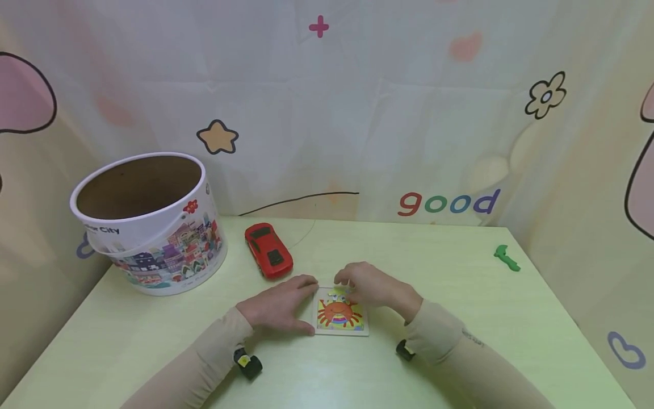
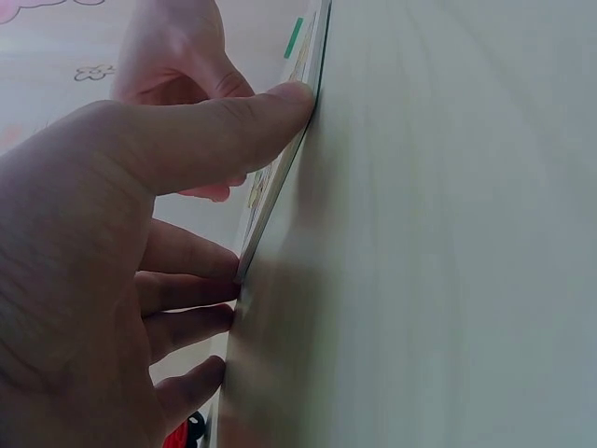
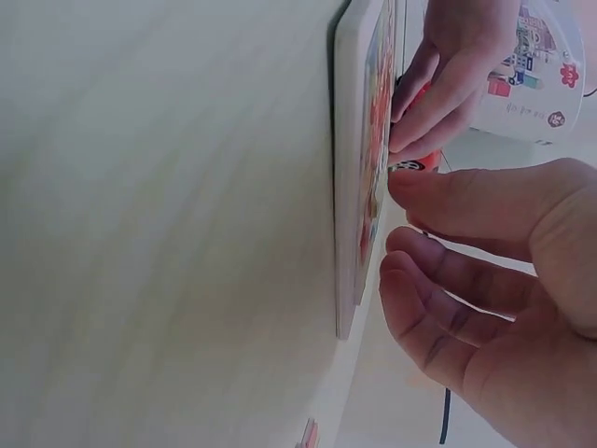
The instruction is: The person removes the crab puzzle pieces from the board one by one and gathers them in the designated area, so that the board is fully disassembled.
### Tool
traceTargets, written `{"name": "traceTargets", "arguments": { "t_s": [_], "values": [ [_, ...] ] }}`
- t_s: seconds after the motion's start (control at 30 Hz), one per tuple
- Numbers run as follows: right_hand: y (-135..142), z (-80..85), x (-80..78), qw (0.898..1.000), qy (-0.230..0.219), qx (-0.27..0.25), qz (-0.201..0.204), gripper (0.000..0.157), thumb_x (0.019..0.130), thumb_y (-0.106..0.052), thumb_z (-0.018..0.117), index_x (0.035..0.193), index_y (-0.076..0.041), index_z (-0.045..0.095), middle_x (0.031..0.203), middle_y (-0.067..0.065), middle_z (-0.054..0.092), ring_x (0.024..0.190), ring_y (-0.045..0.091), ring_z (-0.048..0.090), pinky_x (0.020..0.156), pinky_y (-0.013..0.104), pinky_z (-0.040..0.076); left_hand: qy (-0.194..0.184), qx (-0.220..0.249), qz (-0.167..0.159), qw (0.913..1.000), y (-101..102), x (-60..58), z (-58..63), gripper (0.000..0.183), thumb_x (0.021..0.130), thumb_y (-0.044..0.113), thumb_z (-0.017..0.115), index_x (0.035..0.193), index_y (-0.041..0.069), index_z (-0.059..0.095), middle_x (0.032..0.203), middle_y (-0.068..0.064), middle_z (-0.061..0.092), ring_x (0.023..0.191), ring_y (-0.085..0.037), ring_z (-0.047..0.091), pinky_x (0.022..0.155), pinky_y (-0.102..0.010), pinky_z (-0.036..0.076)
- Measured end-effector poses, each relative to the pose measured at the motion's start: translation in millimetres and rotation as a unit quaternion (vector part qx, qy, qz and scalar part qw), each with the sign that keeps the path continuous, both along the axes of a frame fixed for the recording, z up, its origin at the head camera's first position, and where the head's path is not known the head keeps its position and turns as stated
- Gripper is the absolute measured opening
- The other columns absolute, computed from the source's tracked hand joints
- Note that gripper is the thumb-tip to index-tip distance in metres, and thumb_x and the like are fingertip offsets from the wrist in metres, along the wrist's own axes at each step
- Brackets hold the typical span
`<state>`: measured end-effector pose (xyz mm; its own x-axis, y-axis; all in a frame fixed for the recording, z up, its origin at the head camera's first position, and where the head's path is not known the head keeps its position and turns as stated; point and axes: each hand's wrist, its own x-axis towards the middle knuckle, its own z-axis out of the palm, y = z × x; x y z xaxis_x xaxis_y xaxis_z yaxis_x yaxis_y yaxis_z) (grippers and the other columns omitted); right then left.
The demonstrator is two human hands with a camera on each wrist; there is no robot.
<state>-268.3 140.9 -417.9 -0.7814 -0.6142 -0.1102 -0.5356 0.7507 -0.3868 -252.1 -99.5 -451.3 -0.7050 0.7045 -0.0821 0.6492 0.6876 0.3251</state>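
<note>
A square crab jigsaw puzzle (image 1: 339, 316), with a red crab on yellow inside a pale frame, lies flat on the table. My left hand (image 1: 280, 307) steadies its left side, thumb at the near corner and fingers by the far one. In the left wrist view, the thumb (image 2: 252, 126) presses the frame's edge, with the fingers fairly straight. Over the puzzle's upper right part hovers my right hand (image 1: 378, 287), covering that corner in the head view. The right wrist view shows a gap between its thumb (image 3: 466, 201) and bent fingers, with nothing held.
A red toy car (image 1: 268, 251) stands just beyond my left hand. At the back left is a big white bucket (image 1: 174, 244) printed with a city. A small green toy piece (image 1: 507, 258) lies far right. A printed curtain (image 1: 306, 113) borders the table (image 1: 449, 261) behind.
</note>
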Motion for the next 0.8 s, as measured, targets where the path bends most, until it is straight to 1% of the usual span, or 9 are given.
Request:
{"name": "traceTargets", "arguments": {
  "t_s": [0.1, 0.23, 0.47, 0.6, 0.8],
  "values": [
    [-1.9, -0.1, 0.6, 1.000, -0.005, -0.002, 0.004, 0.035, 0.084, -0.009, 0.076, 0.118, -0.008, 0.069, 0.115, 0.006, 0.067, 0.094, 0.019, 0.060, 0.084, 0.033, 0.054, 0.000, 0.000, -0.001, 1.0000, -0.1, -0.9, -0.9, 0.090, 0.078, 0.055, 0.075, 0.147, 0.007, 0.042, 0.151, -0.004, 0.037, 0.136, -0.021, 0.039, 0.114, -0.037, 0.037],
    [-3.7, -2.3, 0.9, 1.000, -0.010, 0.003, -0.001, 0.037, 0.084, -0.011, 0.076, 0.119, -0.009, 0.068, 0.115, 0.004, 0.067, 0.091, 0.017, 0.059, 0.082, 0.031, 0.054, 0.002, -0.001, 0.000, 1.0000, -0.2, -0.8, -1.8, 0.090, 0.078, 0.055, 0.075, 0.147, 0.008, 0.042, 0.150, -0.004, 0.038, 0.136, -0.021, 0.039, 0.114, -0.037, 0.037],
    [-2.3, -5.2, 3.2, 1.000, -0.010, 0.019, -0.007, 0.036, 0.084, -0.014, 0.077, 0.118, -0.010, 0.069, 0.112, 0.002, 0.067, 0.087, 0.014, 0.058, 0.079, 0.027, 0.054, -0.005, 0.009, -0.004, 0.9999, 3.1, 2.5, -5.7, 0.090, 0.078, 0.055, 0.075, 0.146, 0.007, 0.043, 0.150, -0.005, 0.038, 0.135, -0.021, 0.041, 0.113, -0.038, 0.038],
    [-3.8, -4.7, 2.4, 1.000, -0.006, 0.020, -0.002, 0.035, 0.084, -0.014, 0.077, 0.119, -0.011, 0.069, 0.111, 0.002, 0.067, 0.086, 0.014, 0.058, 0.078, 0.025, 0.054, 0.000, 0.004, 0.000, 1.0000, 3.1, 2.4, -5.6, 0.090, 0.078, 0.055, 0.075, 0.147, 0.007, 0.042, 0.150, -0.004, 0.038, 0.135, -0.020, 0.041, 0.114, -0.037, 0.038],
    [-8.6, -2.4, 0.8, 1.000, -0.005, 0.021, -0.009, 0.035, 0.084, -0.015, 0.077, 0.118, -0.011, 0.069, 0.110, 0.002, 0.068, 0.090, 0.015, 0.059, 0.080, 0.026, 0.054, 0.004, -0.003, 0.000, 1.0000, 0.3, -0.4, -1.8, 0.090, 0.078, 0.055, 0.074, 0.147, 0.007, 0.041, 0.151, -0.004, 0.037, 0.137, -0.020, 0.039, 0.114, -0.037, 0.037]
  ]
}}
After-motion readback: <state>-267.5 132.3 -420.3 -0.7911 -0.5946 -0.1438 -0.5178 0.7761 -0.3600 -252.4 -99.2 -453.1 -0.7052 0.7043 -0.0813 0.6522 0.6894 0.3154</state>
